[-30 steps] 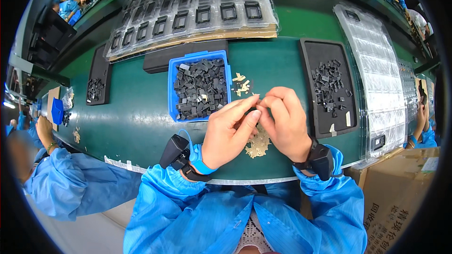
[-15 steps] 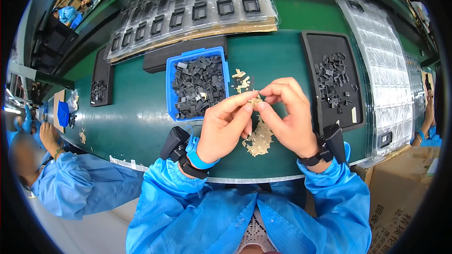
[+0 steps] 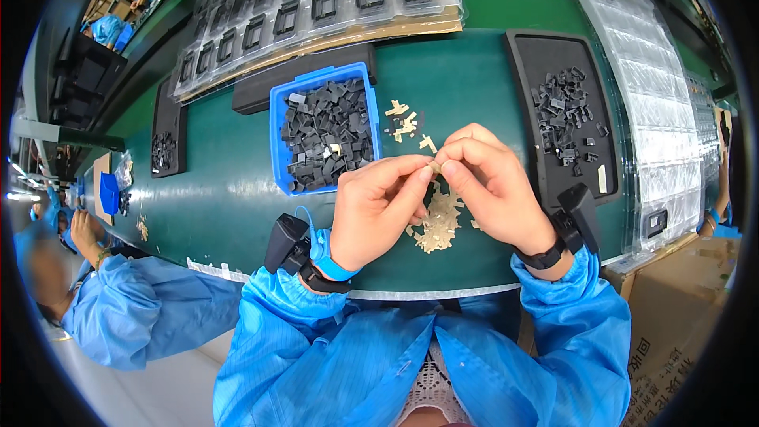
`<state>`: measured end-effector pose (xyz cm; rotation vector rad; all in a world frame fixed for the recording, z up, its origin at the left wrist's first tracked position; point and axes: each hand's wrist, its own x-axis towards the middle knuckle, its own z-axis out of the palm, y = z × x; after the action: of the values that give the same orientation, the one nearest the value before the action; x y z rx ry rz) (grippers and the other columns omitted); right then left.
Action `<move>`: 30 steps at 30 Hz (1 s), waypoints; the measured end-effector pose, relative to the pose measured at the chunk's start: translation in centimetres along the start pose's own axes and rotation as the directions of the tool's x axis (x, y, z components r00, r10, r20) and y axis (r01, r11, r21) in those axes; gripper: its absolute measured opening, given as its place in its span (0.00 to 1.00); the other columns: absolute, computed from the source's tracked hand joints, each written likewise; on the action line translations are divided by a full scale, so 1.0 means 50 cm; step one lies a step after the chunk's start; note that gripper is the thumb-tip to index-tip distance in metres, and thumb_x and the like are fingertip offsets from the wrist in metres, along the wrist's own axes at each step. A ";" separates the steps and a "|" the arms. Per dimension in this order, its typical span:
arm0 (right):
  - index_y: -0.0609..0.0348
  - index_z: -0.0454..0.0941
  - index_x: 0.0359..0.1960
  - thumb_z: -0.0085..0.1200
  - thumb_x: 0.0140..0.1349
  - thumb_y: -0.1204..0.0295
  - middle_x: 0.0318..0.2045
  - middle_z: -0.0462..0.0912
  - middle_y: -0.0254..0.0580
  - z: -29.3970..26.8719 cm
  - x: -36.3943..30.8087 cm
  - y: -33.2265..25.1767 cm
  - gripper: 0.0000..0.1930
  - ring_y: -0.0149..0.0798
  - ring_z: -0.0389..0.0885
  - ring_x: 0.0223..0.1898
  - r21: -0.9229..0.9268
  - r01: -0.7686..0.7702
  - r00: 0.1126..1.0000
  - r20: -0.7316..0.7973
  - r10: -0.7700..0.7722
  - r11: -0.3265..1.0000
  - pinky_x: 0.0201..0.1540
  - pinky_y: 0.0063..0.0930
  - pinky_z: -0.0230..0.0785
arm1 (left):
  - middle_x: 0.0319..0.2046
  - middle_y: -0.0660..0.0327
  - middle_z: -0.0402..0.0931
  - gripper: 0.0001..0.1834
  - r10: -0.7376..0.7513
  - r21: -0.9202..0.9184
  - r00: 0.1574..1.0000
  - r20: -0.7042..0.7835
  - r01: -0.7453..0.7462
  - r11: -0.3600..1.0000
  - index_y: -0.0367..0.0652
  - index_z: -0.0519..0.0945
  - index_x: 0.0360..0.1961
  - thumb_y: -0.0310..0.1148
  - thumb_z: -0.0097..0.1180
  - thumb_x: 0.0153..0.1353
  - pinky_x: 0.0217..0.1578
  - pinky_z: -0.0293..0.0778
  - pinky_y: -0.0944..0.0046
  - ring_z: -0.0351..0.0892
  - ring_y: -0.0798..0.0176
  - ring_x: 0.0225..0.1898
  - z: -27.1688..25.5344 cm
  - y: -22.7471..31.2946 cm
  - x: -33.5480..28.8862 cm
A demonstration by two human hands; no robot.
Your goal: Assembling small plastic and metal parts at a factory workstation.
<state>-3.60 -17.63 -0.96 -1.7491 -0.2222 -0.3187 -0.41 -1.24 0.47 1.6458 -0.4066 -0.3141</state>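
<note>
Centrally, left hand (image 3: 379, 209) and right hand (image 3: 486, 182) meet fingertip to fingertip above the green bench (image 3: 229, 190), both pinched narrow on one small beige piece (image 3: 434, 166) held between thumbs and forefingers. Each wrist carries a black device on a strap; the left strap is blue.

Directly under the hands: a loose heap of beige pieces (image 3: 435, 221) on the bench surface, partly hidden by the fingers. A smaller scatter of the same beige bits (image 3: 403, 120) lies just beyond the fingertips, beside the blue bin.

Blue rectangular bin (image 3: 278, 142), left of the hands, filled with small black moulded parts (image 3: 328, 133). Black flat tray (image 3: 530, 87), right of the hands, holds a loose cluster of black parts and one small pale tag near its lower corner.

Far edge: clear blister sheets (image 3: 316, 4) with rows of black frames, resting on a brown board. Right edge: another long clear blister sheet (image 3: 656, 103). Brown carton (image 3: 680, 324) at lower right, dark printing on its side.

Left: a second small black tray (image 3: 166, 130) with parts; another person in a blue sleeve (image 3: 126, 316) nearby.
</note>
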 end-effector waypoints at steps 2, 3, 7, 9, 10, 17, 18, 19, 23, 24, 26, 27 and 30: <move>0.65 0.75 0.31 0.53 0.58 0.77 0.31 0.72 0.40 -0.005 0.003 -0.008 0.03 0.33 0.73 0.27 -0.077 0.005 1.000 0.020 -0.003 0.997 0.29 0.23 0.67 | 0.22 0.61 0.77 0.05 -0.004 0.042 1.000 0.005 0.004 0.999 0.33 0.79 0.35 0.24 0.54 0.60 0.19 0.71 0.74 0.78 0.72 0.20 0.000 0.004 0.002; 0.65 0.75 0.31 0.53 0.57 0.77 0.31 0.72 0.41 -0.007 0.003 -0.011 0.03 0.36 0.74 0.28 -0.158 0.013 0.999 0.036 -0.007 0.987 0.29 0.24 0.68 | 0.21 0.61 0.77 0.05 -0.003 0.081 1.000 0.014 0.002 0.997 0.33 0.79 0.34 0.24 0.54 0.59 0.19 0.71 0.74 0.78 0.72 0.20 0.000 0.005 0.002; 0.63 0.75 0.31 0.55 0.55 0.78 0.30 0.72 0.42 0.001 0.001 -0.027 0.03 0.37 0.74 0.29 -0.162 -0.059 0.997 -0.049 0.051 0.985 0.29 0.27 0.68 | 0.21 0.61 0.77 0.05 0.023 0.156 0.999 -0.028 -0.018 0.988 0.33 0.79 0.33 0.24 0.54 0.59 0.19 0.72 0.73 0.78 0.72 0.20 -0.001 0.007 -0.002; 0.61 0.76 0.31 0.57 0.52 0.78 0.29 0.72 0.41 0.001 0.003 -0.044 0.04 0.39 0.75 0.29 -0.300 0.023 0.989 -0.133 -0.066 0.954 0.30 0.28 0.69 | 0.21 0.60 0.77 0.05 -0.053 0.073 0.998 -0.018 0.054 0.996 0.32 0.79 0.33 0.24 0.54 0.59 0.20 0.72 0.73 0.79 0.72 0.20 -0.002 0.002 -0.003; 0.61 0.76 0.31 0.57 0.52 0.78 0.29 0.72 0.41 0.004 0.001 -0.042 0.04 0.39 0.75 0.29 -0.299 0.018 0.989 -0.134 -0.061 0.954 0.30 0.28 0.69 | 0.21 0.60 0.77 0.05 -0.056 0.073 0.998 -0.016 0.057 0.996 0.32 0.79 0.33 0.24 0.54 0.59 0.20 0.72 0.73 0.79 0.72 0.20 -0.002 0.003 -0.003; 0.59 0.78 0.27 0.60 0.47 0.77 0.28 0.72 0.38 0.019 -0.009 -0.024 0.05 0.41 0.74 0.27 -0.463 0.109 0.980 -0.101 -0.174 0.880 0.28 0.31 0.68 | 0.24 0.58 0.77 0.04 0.054 0.180 0.999 0.001 -0.053 0.982 0.33 0.78 0.32 0.23 0.55 0.57 0.22 0.73 0.70 0.78 0.67 0.22 0.002 -0.011 -0.001; 0.59 0.78 0.26 0.60 0.46 0.76 0.28 0.72 0.38 0.020 -0.010 -0.023 0.05 0.41 0.73 0.26 -0.471 0.102 0.979 -0.110 -0.173 0.876 0.28 0.32 0.68 | 0.24 0.56 0.76 0.03 0.079 0.243 0.997 0.021 -0.082 0.967 0.34 0.78 0.31 0.22 0.55 0.56 0.23 0.72 0.68 0.78 0.64 0.22 0.001 -0.012 0.001; 0.59 0.78 0.26 0.60 0.46 0.76 0.28 0.72 0.38 0.020 -0.010 -0.023 0.05 0.41 0.73 0.26 -0.470 0.100 0.979 -0.112 -0.171 0.877 0.28 0.32 0.68 | 0.24 0.56 0.76 0.03 0.077 0.244 0.997 0.023 -0.080 0.967 0.34 0.78 0.31 0.22 0.55 0.56 0.23 0.72 0.68 0.78 0.64 0.22 0.002 -0.012 0.002; 0.59 0.77 0.25 0.60 0.45 0.77 0.26 0.72 0.38 0.018 -0.010 -0.028 0.05 0.41 0.73 0.25 -0.487 0.087 0.981 -0.110 -0.160 0.869 0.28 0.32 0.67 | 0.26 0.54 0.75 0.05 0.266 0.430 0.959 0.096 -0.281 0.858 0.35 0.76 0.33 0.21 0.55 0.53 0.26 0.72 0.62 0.76 0.54 0.26 0.003 -0.006 0.005; 0.60 0.77 0.24 0.60 0.45 0.77 0.26 0.72 0.38 0.018 -0.010 -0.028 0.05 0.41 0.73 0.25 -0.494 0.091 0.981 -0.106 -0.164 0.864 0.29 0.33 0.67 | 0.26 0.53 0.75 0.06 0.310 0.478 0.943 0.123 -0.330 0.814 0.35 0.76 0.34 0.21 0.55 0.53 0.27 0.72 0.61 0.76 0.52 0.27 0.002 -0.005 0.005; 0.60 0.77 0.24 0.60 0.44 0.77 0.26 0.71 0.38 0.019 -0.010 -0.027 0.05 0.41 0.73 0.25 -0.503 0.100 0.978 -0.107 -0.177 0.858 0.29 0.33 0.67 | 0.27 0.53 0.74 0.06 0.305 0.487 0.942 0.136 -0.332 0.808 0.35 0.75 0.34 0.21 0.55 0.53 0.27 0.72 0.60 0.76 0.52 0.27 0.001 -0.003 0.004; 0.60 0.76 0.23 0.60 0.44 0.77 0.26 0.71 0.38 0.020 -0.010 -0.027 0.05 0.41 0.74 0.25 -0.512 0.111 0.976 -0.108 -0.191 0.852 0.29 0.33 0.67 | 0.27 0.53 0.74 0.07 0.302 0.496 0.942 0.148 -0.335 0.801 0.35 0.75 0.34 0.20 0.55 0.53 0.27 0.73 0.60 0.76 0.52 0.27 0.001 -0.003 0.004; 0.60 0.77 0.23 0.60 0.43 0.78 0.25 0.71 0.38 0.020 -0.010 -0.026 0.05 0.41 0.74 0.25 -0.522 0.107 0.976 -0.107 -0.189 0.846 0.29 0.33 0.67 | 0.26 0.54 0.76 0.05 0.325 0.487 0.936 0.139 -0.350 0.800 0.35 0.77 0.32 0.19 0.56 0.52 0.24 0.71 0.65 0.76 0.57 0.25 0.003 -0.003 0.004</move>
<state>-4.42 -16.38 -0.11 -2.2291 -0.1681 -0.6760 -0.28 -1.46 0.31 2.0349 -0.8676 0.0348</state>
